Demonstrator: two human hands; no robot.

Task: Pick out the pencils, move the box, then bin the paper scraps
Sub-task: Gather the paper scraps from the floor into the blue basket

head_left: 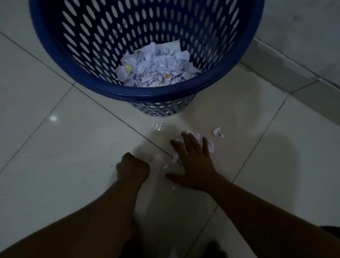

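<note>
Since the blue perforated bin [116, 92] stands on the tiled floor [39, 143] directly ahead, already holding a heap of torn paper [157, 67], the binning step looks well along. Right hand [193, 164] lies flat, fingers spread over a cluster of loose scraps [210, 144], probably to rake them together. Left hand [133, 169] is curled into a fist beside it; cannot tell whether it encloses paper. One stray scrap [217, 132] lies just beyond the right fingertips. No pencils or box in view.
</note>
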